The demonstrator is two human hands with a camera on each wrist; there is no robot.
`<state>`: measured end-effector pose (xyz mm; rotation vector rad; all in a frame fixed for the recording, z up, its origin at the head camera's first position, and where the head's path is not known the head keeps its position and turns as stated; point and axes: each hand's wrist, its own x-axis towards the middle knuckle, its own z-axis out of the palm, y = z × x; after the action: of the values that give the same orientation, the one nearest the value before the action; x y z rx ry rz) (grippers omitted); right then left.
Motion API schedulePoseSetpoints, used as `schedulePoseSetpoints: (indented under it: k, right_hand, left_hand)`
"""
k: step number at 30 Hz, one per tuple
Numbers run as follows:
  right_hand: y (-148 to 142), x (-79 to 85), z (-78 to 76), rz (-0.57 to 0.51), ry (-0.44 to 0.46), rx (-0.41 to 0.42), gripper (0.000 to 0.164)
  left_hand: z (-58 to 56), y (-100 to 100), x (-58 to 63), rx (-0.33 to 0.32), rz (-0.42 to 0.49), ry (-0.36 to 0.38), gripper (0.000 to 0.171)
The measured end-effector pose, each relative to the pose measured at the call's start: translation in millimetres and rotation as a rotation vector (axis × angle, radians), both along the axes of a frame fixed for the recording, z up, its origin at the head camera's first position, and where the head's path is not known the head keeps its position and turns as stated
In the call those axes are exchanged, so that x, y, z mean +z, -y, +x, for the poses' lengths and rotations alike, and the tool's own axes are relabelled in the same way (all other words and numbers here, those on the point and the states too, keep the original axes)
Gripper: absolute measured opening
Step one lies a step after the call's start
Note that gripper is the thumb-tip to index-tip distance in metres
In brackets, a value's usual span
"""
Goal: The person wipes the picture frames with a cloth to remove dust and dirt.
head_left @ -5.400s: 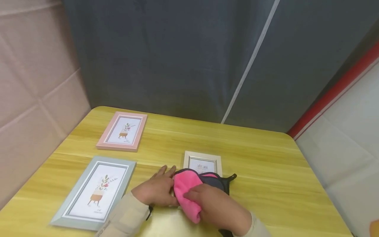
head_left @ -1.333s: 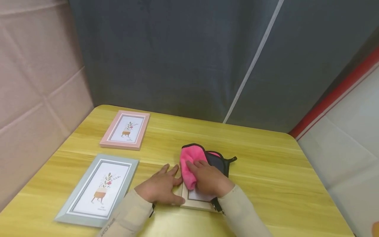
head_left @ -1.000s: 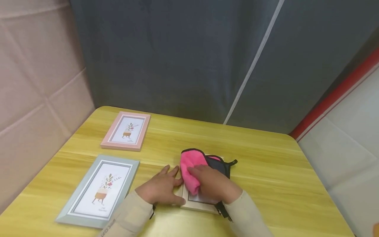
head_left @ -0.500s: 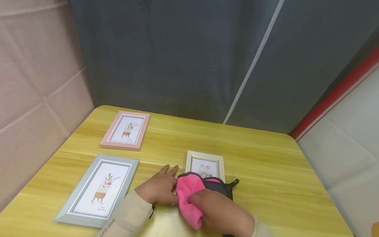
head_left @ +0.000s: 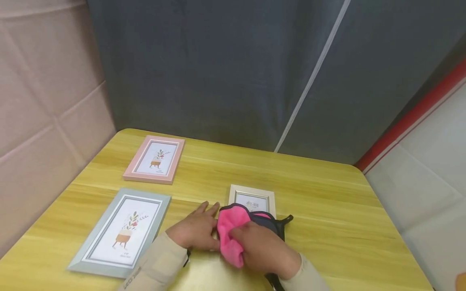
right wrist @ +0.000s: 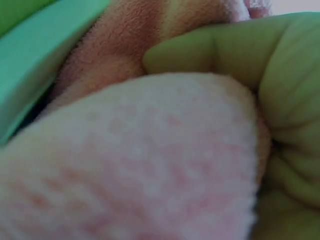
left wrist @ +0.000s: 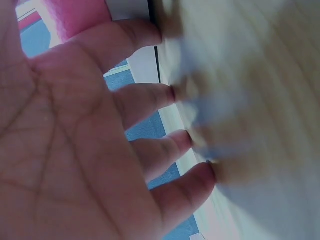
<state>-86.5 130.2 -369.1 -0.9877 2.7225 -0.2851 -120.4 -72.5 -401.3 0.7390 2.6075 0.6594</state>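
Note:
In the head view a cream picture frame (head_left: 270,201) lies flat on the table; only its far part shows. A pink and dark grey cleaning cloth (head_left: 230,222) with black edging covers its nearer part. My right hand (head_left: 267,248) grips the bunched cloth. The right wrist view shows fluffy pink cloth (right wrist: 135,160) bulging between fingers and thumb. My left hand (head_left: 196,231) lies at the frame's left side, fingers spread. Through the left wrist view, fingertips of the left hand (left wrist: 75,140) touch the wooden surface, with pink cloth (left wrist: 75,17) near the thumb side.
A pink picture frame (head_left: 176,159) lies at the far left of the yellow wood-grain table (head_left: 327,210). Nearer stands a larger blue-grey frame (head_left: 96,234), flat, by my left sleeve (head_left: 158,260). A dark curtain (head_left: 204,72) hangs behind the table.
The right hand and cloth have slid from the frame's far part to its near part, then slightly back up. The left thumb has drawn in; the left hand otherwise stays at the frame's side.

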Motion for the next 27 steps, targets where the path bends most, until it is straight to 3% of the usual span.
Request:
schedulePoseSetpoints:
  k: [3,9,17,22,27]
  right_hand:
    - [1.1,-0.1,-9.3,-0.008,-0.024,0.008,0.014]
    - [3.1,0.0,-29.7,0.009,-0.054,-0.006,0.017]
    - [10.8,-0.2,-54.8,0.058,0.036,-0.129,0.012]
    - [12.3,0.3,-61.4,0.098,0.09,-0.24,0.04]
    - [13.5,1.2,-63.7,0.117,0.117,-0.295,0.048]
  left_hand:
    - [-0.4,0.8,0.1,-0.001,0.014,0.003,0.063]
    - [-0.9,0.5,-0.7,-0.016,0.013,0.009,0.067]
    - [-1.8,1.1,0.2,-0.016,-0.044,-0.002,0.069]
    - [-1.5,0.5,0.5,-0.025,-0.048,0.001,0.071]
    - [-1.4,0.0,0.5,-0.024,-0.041,0.004,0.071]
